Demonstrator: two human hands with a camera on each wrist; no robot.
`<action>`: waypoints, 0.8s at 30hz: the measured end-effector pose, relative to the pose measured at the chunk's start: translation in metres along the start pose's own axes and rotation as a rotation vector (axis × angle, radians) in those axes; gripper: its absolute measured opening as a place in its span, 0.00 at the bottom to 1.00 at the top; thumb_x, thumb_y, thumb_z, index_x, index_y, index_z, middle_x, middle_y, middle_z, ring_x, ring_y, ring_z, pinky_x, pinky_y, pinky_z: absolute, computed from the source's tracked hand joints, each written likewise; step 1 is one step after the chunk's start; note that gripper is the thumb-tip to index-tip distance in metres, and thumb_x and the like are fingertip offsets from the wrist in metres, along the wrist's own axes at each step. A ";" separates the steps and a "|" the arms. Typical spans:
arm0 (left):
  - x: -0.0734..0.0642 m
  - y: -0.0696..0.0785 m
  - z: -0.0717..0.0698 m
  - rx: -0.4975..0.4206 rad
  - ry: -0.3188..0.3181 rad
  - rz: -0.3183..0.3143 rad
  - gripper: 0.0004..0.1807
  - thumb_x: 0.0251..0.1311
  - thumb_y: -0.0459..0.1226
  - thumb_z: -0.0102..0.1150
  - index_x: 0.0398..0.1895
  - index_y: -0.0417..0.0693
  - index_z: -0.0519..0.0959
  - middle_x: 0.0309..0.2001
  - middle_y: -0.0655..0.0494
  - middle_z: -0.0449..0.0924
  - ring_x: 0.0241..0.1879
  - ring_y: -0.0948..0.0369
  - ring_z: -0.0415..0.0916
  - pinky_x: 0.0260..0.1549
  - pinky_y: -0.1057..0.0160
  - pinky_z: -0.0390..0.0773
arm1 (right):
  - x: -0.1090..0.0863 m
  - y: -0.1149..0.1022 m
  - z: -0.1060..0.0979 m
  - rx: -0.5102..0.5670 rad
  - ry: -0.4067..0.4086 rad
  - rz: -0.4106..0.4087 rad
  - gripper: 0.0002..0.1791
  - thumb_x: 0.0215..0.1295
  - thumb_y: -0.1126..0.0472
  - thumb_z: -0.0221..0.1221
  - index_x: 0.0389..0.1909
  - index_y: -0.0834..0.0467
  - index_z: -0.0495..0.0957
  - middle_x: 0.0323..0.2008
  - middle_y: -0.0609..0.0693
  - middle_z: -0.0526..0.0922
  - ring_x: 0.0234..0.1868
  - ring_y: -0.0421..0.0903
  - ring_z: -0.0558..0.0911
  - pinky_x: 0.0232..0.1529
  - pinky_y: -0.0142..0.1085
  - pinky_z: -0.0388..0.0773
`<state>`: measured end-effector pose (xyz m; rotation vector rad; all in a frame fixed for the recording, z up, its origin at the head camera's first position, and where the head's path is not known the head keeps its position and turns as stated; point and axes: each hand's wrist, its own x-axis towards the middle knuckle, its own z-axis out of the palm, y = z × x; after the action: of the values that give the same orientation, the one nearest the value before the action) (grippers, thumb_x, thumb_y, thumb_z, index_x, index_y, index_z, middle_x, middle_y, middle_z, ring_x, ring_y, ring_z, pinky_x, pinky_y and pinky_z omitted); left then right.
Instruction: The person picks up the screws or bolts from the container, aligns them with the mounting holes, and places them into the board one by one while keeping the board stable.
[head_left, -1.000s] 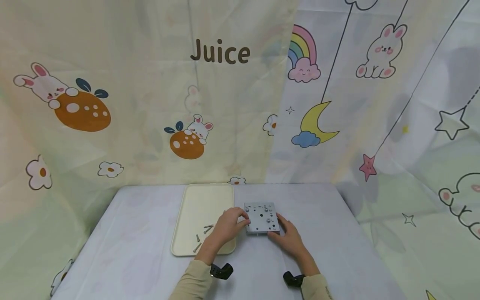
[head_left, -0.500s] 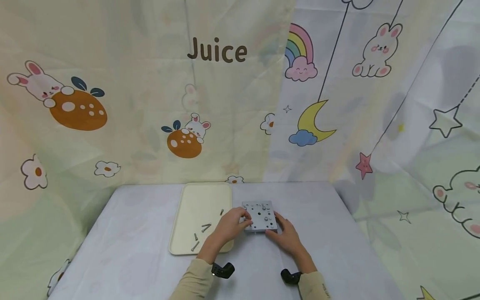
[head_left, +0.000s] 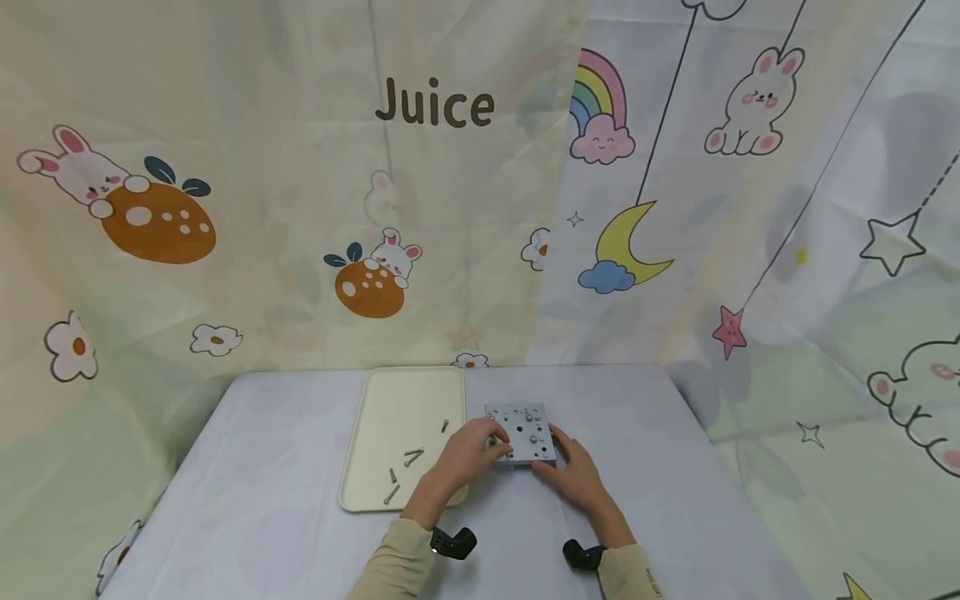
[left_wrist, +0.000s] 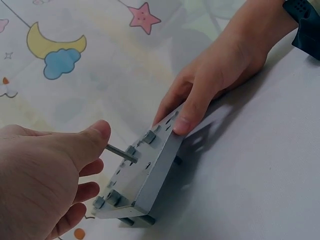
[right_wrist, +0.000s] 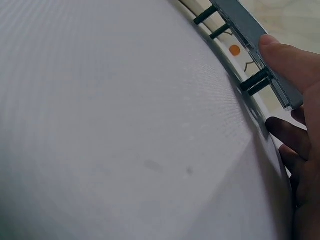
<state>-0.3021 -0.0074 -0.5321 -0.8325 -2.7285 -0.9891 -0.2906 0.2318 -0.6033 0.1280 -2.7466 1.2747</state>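
A grey metal plate (head_left: 519,429) dotted with holes is held in front of me; several bolts stand in it. In the right wrist view, threaded bolt shanks (right_wrist: 256,82) stick out of its underside. My right hand (head_left: 577,475) grips the plate at its right edge, thumb on the near side. With thumb and fingers, my left hand (head_left: 468,450) pinches a thin bolt (left_wrist: 120,152), whose tip is right at the plate's top face near a hole. The left fingertips behind the thumb are partly hidden.
Left of the plate lies a cream tray (head_left: 367,417) with several loose bolts (head_left: 412,456) on it. A white cloth covers the table (head_left: 285,467). A printed curtain (head_left: 465,200) hangs behind the table's far edge.
My left hand has shifted a little to the right over the plate, bolt still pinched. The right hand keeps its grip on the plate. The head view has turned slightly.
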 end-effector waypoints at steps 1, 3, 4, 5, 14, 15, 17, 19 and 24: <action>0.001 0.000 0.000 0.001 0.003 0.003 0.06 0.60 0.46 0.65 0.36 0.56 0.83 0.37 0.67 0.78 0.39 0.65 0.75 0.38 0.65 0.75 | 0.001 -0.001 -0.001 0.002 0.003 0.000 0.53 0.49 0.29 0.65 0.73 0.49 0.61 0.70 0.52 0.65 0.70 0.59 0.60 0.65 0.59 0.53; 0.002 0.000 0.001 0.004 0.007 0.010 0.06 0.60 0.46 0.66 0.36 0.56 0.83 0.37 0.67 0.78 0.38 0.65 0.74 0.36 0.65 0.74 | 0.001 -0.001 -0.001 0.002 0.006 -0.004 0.53 0.49 0.30 0.65 0.73 0.49 0.61 0.70 0.52 0.65 0.70 0.59 0.59 0.65 0.60 0.53; 0.003 0.000 0.001 0.007 0.004 0.014 0.06 0.60 0.46 0.66 0.36 0.56 0.83 0.37 0.67 0.78 0.37 0.66 0.74 0.36 0.66 0.74 | 0.001 -0.002 -0.001 0.006 0.008 0.000 0.53 0.48 0.30 0.66 0.72 0.49 0.61 0.70 0.52 0.65 0.70 0.59 0.59 0.65 0.60 0.52; 0.003 0.000 0.002 0.010 0.002 0.019 0.06 0.60 0.46 0.66 0.36 0.56 0.83 0.37 0.67 0.78 0.37 0.67 0.73 0.35 0.66 0.74 | 0.001 -0.002 -0.001 0.009 0.009 0.002 0.53 0.48 0.30 0.66 0.72 0.50 0.61 0.69 0.52 0.65 0.70 0.60 0.59 0.65 0.61 0.52; 0.000 0.001 0.003 0.025 -0.006 0.022 0.05 0.60 0.44 0.66 0.35 0.55 0.83 0.37 0.64 0.79 0.37 0.64 0.74 0.34 0.66 0.74 | -0.001 0.000 0.003 -0.014 0.027 -0.014 0.50 0.50 0.32 0.66 0.71 0.52 0.63 0.68 0.55 0.67 0.69 0.62 0.61 0.63 0.62 0.56; 0.001 0.000 0.004 0.026 -0.007 0.027 0.05 0.60 0.44 0.66 0.34 0.56 0.83 0.36 0.64 0.79 0.37 0.65 0.74 0.34 0.66 0.74 | -0.002 0.001 0.003 -0.019 0.031 -0.014 0.50 0.51 0.32 0.66 0.71 0.52 0.63 0.68 0.55 0.67 0.69 0.62 0.61 0.63 0.62 0.56; 0.003 0.000 0.004 0.026 -0.010 0.031 0.05 0.60 0.45 0.66 0.35 0.56 0.83 0.36 0.65 0.79 0.37 0.66 0.74 0.35 0.66 0.74 | 0.001 0.002 0.002 -0.019 0.038 -0.007 0.50 0.50 0.33 0.66 0.71 0.51 0.63 0.68 0.54 0.67 0.69 0.61 0.61 0.63 0.61 0.55; 0.005 -0.001 0.005 0.021 -0.012 0.026 0.05 0.60 0.45 0.66 0.35 0.56 0.83 0.36 0.66 0.79 0.38 0.66 0.74 0.36 0.66 0.75 | 0.002 0.002 0.001 -0.022 0.037 0.003 0.50 0.50 0.32 0.67 0.71 0.50 0.63 0.68 0.53 0.67 0.69 0.61 0.61 0.64 0.61 0.55; 0.005 -0.003 0.008 0.016 -0.015 0.014 0.05 0.60 0.44 0.67 0.34 0.56 0.83 0.35 0.67 0.79 0.38 0.67 0.73 0.35 0.66 0.75 | 0.001 0.001 0.001 -0.016 0.026 0.022 0.50 0.49 0.31 0.66 0.71 0.49 0.63 0.69 0.53 0.65 0.70 0.61 0.59 0.65 0.61 0.52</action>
<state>-0.3073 -0.0015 -0.5384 -0.8590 -2.7356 -0.9610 -0.2920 0.2320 -0.6042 0.0794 -2.7433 1.2499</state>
